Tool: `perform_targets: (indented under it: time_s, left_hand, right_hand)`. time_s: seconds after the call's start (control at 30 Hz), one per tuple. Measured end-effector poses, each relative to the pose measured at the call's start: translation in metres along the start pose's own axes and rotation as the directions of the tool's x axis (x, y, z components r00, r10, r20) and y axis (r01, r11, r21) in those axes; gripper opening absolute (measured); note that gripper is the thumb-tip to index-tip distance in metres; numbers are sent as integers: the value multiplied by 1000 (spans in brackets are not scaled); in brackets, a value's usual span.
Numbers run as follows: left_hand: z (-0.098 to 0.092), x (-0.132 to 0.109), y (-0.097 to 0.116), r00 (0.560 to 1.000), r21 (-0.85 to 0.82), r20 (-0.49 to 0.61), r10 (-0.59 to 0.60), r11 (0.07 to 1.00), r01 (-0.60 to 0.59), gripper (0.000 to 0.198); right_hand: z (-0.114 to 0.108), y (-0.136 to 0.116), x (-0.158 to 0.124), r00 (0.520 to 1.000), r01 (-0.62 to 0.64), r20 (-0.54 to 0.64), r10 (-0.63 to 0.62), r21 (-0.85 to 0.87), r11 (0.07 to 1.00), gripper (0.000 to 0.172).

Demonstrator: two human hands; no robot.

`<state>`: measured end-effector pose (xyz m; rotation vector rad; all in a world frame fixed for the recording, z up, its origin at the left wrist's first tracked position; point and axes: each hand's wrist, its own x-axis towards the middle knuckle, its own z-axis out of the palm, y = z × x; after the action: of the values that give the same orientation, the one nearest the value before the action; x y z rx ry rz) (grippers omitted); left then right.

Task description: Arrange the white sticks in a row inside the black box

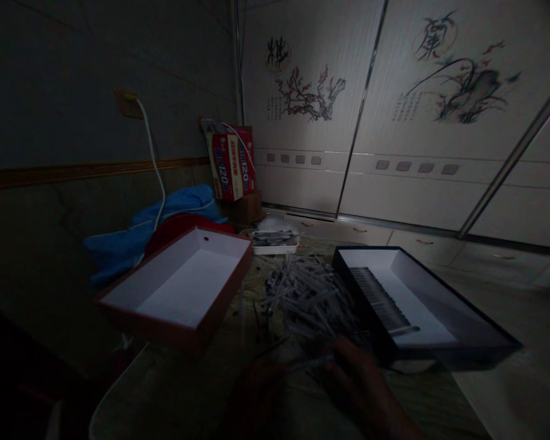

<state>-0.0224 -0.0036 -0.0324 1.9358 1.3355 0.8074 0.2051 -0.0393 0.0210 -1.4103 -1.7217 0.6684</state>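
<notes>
The view is dim. Near the table's front, my right hand (355, 376) is closed on one end of a thin, translucent pen-like stick (310, 363). My left hand (259, 382) is closed at the stick's other end, its fingers mostly lost in shadow. Just beyond them lies a loose heap of similar pale sticks (311, 293). A few slim dark pieces (262, 321) lie left of the heap. To the right, a dark-rimmed box (458, 293) with a white inside holds a neat row of sticks (380, 299) along its left side.
A reddish box (183, 278) with a white inside stands at the left of the table (165, 391). At the back is a white tray (275, 247) with plastic-wrapped items. Behind are blue cloth (119, 244), a red carton (233, 162), a white cable (153, 153) and sliding doors (302, 177).
</notes>
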Motion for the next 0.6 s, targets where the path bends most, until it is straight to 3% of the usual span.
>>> perform_targets:
  time_s: [0.23, 0.47, 0.6]
  left_hand:
    - [-13, 2, 20, 990, -11, 63, 124, 992, -123, 30]
    - [-26, 9, 38, 973, -25, 112, 204, 979, -202, 31]
    - [-26, 7, 44, 968, -36, 101, 228, 974, -225, 31]
  right_hand:
    - [8, -2, -1, 996, 16, 91, -5, -117, 993, 18]
    - [11, 25, -14, 967, 210, 211, -142, -349, 913, 34]
    - [5, 19, -14, 932, 320, 294, -214, -385, 866, 47]
